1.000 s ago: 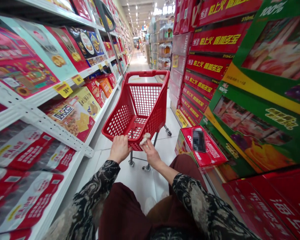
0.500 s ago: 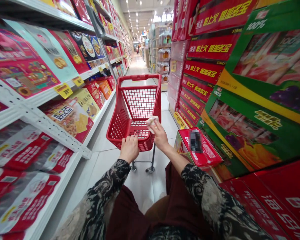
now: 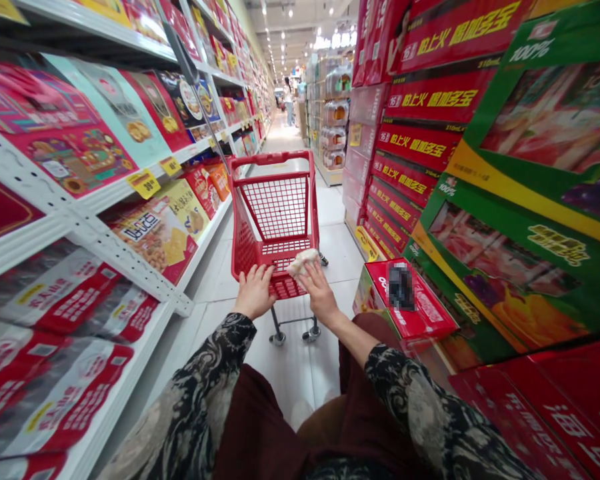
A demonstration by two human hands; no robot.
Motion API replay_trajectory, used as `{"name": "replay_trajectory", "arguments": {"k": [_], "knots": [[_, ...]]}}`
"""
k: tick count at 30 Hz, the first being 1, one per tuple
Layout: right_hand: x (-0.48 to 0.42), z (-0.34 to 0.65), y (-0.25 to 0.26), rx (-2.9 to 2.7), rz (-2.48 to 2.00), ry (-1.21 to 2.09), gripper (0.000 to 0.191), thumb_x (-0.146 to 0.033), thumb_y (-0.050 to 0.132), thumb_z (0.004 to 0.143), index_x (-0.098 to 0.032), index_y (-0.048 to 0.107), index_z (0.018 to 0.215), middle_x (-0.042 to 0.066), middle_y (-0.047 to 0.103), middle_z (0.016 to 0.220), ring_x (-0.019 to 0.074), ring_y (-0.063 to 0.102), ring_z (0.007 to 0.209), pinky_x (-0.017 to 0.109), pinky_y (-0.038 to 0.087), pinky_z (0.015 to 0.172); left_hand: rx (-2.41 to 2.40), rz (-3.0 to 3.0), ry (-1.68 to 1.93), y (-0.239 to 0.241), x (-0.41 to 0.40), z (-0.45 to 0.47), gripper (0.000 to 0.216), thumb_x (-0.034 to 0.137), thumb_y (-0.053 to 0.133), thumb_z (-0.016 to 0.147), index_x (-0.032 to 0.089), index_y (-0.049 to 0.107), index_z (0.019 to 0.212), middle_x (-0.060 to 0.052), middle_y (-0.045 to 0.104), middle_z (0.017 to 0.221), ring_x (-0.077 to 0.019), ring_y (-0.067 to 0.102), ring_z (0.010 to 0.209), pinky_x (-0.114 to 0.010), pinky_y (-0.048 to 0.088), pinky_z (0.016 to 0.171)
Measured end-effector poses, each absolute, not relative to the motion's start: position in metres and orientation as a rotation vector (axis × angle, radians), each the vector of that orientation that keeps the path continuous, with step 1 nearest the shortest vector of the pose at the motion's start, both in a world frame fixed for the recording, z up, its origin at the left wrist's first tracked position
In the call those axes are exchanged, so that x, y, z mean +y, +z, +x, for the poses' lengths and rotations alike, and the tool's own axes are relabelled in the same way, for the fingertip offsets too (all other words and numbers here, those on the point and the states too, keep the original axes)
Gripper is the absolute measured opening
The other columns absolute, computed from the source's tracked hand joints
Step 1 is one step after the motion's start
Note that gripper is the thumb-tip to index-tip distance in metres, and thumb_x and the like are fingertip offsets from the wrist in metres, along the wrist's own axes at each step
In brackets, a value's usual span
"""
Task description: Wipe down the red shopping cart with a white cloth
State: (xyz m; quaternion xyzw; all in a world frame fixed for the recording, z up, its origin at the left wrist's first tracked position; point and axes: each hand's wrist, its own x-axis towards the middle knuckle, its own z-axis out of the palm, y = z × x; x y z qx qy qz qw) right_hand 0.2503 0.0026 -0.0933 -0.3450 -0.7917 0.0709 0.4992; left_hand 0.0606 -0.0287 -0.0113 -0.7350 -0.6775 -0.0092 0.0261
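Alongside white snack shelving (image 3: 63, 232), the red wheeled shopping cart (image 3: 290, 289) stands on the tiled floor, near rim towards the person. The left hand (image 3: 254, 295) lies over that rim, fingers loosely spread; the right hand (image 3: 321, 295) pinches a crumpled white cloth (image 3: 301, 263) at its right end. Wiping well probably means bracing the cart left-handed and pressing the cloth flat.

White shelves (image 3: 91, 241) are lining the left, pale floor tiles (image 3: 343, 237) are stretching far back, and ceiling lights (image 3: 290, 12) are glowing.
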Motion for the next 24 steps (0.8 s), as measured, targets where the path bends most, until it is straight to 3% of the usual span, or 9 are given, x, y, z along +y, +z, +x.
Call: {"name": "replay_trajectory", "arguments": {"k": [7,14,18,21,24], "knots": [[0.003,0.261,-0.123,-1.973,-0.868,0.146,0.049,-0.002,0.036,0.085,-0.023,0.052,0.126,0.001,0.037,0.144,0.0172,0.012,0.139,0.044,0.026,0.113,-2.004,-2.364,-0.026,-0.008,-0.030,0.066,0.071,0.026,0.053,0.070,0.021,0.032,0.138,-0.011,0.030,0.147,-0.0325,0.021,0.136,-0.059,0.021,0.106],[-0.008,0.270,-0.166,-2.074,-1.002,0.230,0.041,-0.003,0.042,0.082,-0.018,0.060,0.115,0.008,0.049,0.134,0.0177,0.032,0.133,0.040,0.039,0.104,-1.972,-2.426,-0.083,-0.009,-0.025,0.075,0.067,0.024,0.052,0.070,0.020,0.037,0.134,-0.013,0.036,0.144,-0.0294,0.027,0.135,-0.056,0.023,0.107],[-0.014,0.276,-0.129,-1.870,-0.949,0.189,0.044,-0.005,0.038,0.084,-0.017,0.054,0.124,0.010,0.049,0.134,0.0187,0.033,0.133,0.041,0.035,0.107,-1.920,-2.450,-0.122,-0.013,-0.023,0.073,0.065,0.021,0.051,0.069,0.019,0.039,0.133,-0.012,0.040,0.141,-0.0289,0.030,0.134,-0.055,0.024,0.107],[-0.011,0.277,-0.085,-1.732,-0.922,0.148,0.053,-0.004,0.034,0.085,-0.023,0.043,0.134,0.005,0.037,0.143,0.0186,0.027,0.136,0.044,0.030,0.111,-1.907,-2.461,-0.150,-0.015,-0.020,0.070,0.063,0.020,0.049,0.069,0.019,0.041,0.131,-0.011,0.042,0.140,-0.0275,0.031,0.133,-0.053,0.025,0.107],[-0.005,0.269,-0.072,-1.707,-0.946,0.144,0.056,-0.003,0.034,0.085,-0.027,0.040,0.135,0.001,0.024,0.150,0.0189,0.022,0.137,0.044,0.029,0.111,-1.912,-2.465,-0.165,-0.016,-0.019,0.069,0.063,0.019,0.047,0.069,0.017,0.041,0.131,-0.011,0.042,0.140,-0.0266,0.031,0.133,-0.051,0.027,0.106]]}}
